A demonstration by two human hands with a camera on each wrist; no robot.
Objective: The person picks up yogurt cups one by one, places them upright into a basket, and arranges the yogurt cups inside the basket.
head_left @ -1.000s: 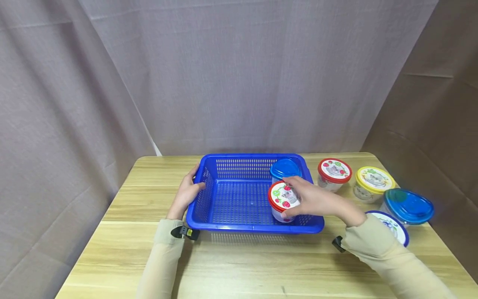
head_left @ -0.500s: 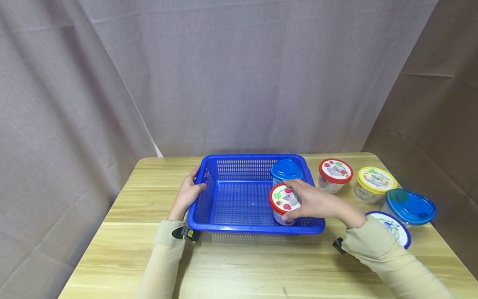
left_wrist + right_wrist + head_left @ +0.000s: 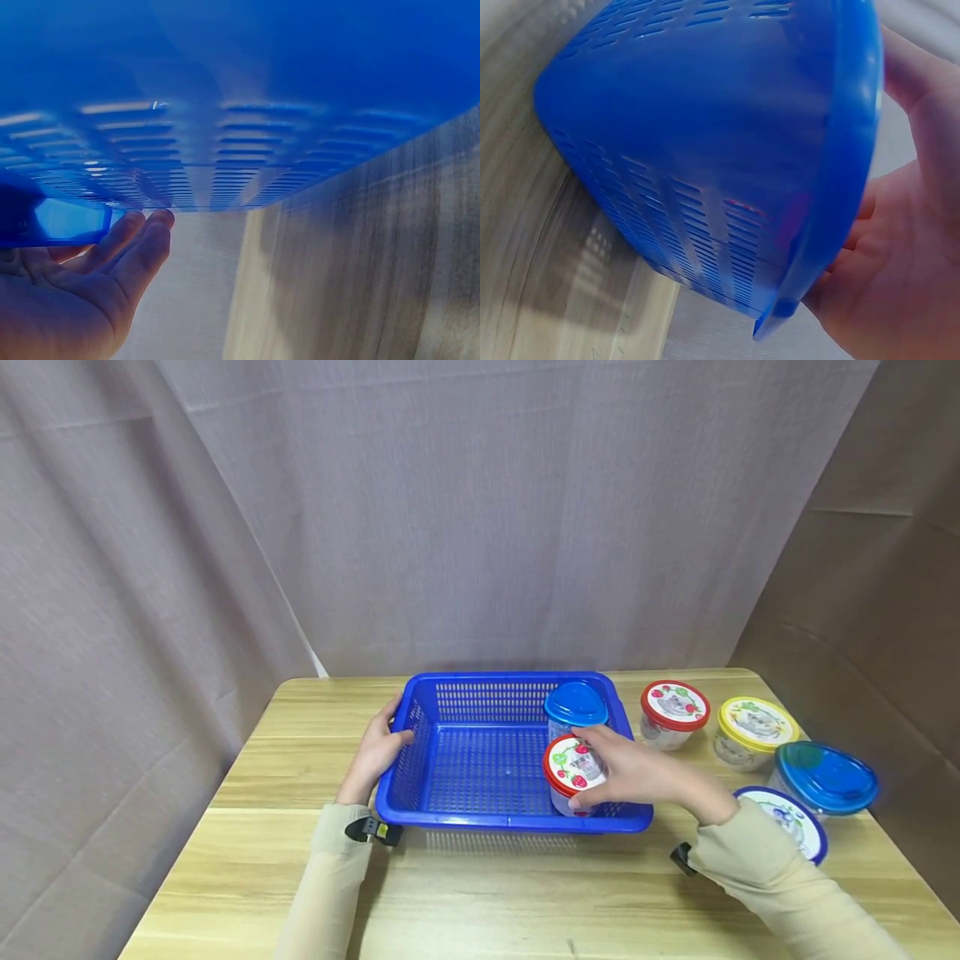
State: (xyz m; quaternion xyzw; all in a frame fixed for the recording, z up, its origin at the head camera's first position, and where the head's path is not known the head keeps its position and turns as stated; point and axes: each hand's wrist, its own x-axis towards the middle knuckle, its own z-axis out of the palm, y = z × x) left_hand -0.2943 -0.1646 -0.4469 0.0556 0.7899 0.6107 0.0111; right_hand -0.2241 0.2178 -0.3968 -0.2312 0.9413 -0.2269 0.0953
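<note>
A blue plastic basket [image 3: 480, 822] with slotted walls sits on the table. My left hand [image 3: 375, 752] grips its left rim, thumb inside and fingers along the outer wall; the left wrist view shows those fingers against the basket wall [image 3: 202, 142]. Inside the basket's front right part, my right hand [image 3: 637, 772] holds a round tub with a red strawberry lid [image 3: 573, 766], thumb at the near side and fingers at the far side. Behind that tub stands a blue-lidded container [image 3: 576, 703]. In the right wrist view the basket's end wall hides the tub from my right hand [image 3: 900, 255].
Right of the basket stand another red-lidded tub [image 3: 675, 708], a yellow-lidded tub [image 3: 756, 727], a blue-lidded container [image 3: 825, 777] and a tub with a dark blue rim [image 3: 787, 818], partly behind my right sleeve [image 3: 750, 852]. A grey curtain [image 3: 480, 527] hangs behind the table [image 3: 480, 893].
The red-lidded tub in my right hand has shifted slightly down and right within the basket. My left hand keeps its hold on the rim.
</note>
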